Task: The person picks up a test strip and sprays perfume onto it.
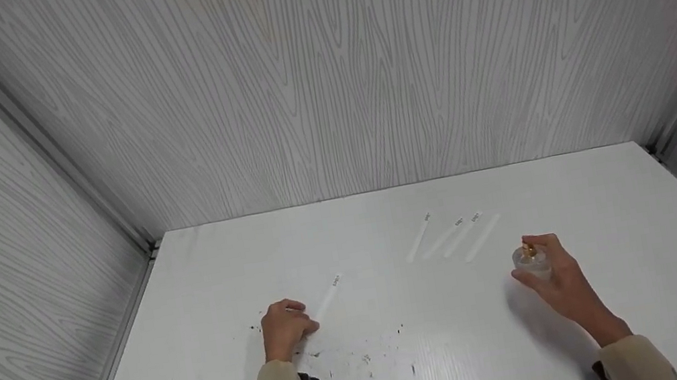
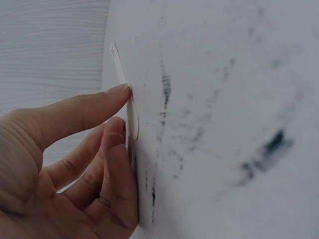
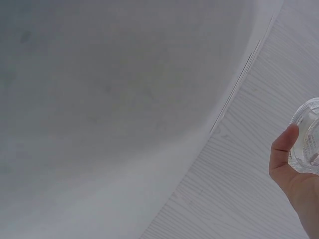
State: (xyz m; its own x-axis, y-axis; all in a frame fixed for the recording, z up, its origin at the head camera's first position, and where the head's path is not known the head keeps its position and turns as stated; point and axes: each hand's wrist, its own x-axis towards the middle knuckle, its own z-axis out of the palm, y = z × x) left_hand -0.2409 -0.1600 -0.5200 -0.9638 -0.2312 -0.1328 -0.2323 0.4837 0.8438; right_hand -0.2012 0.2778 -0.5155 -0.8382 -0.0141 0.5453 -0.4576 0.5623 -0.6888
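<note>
In the head view my right hand point(image 1: 560, 284) holds a clear round glass perfume bottle point(image 1: 532, 265) with a gold spray top above the table, thumb on one side and fingers round the other. The right wrist view catches only the thumb side of this hand and part of the bottle point(image 3: 305, 142). My left hand point(image 1: 286, 329) rests low on the table at the near end of a white paper strip point(image 1: 328, 297). In the left wrist view its thumb tip touches the strip point(image 2: 119, 67), the other fingers loosely bent below with a gap to the thumb.
Several similar white paper strips point(image 1: 483, 237) lie slanted side by side on the white table point(image 1: 205, 292), right of centre. Dark smudges point(image 1: 368, 375) mark the tabletop near the left forearm. Wood-grain panels point(image 1: 322, 84) enclose the back and both sides.
</note>
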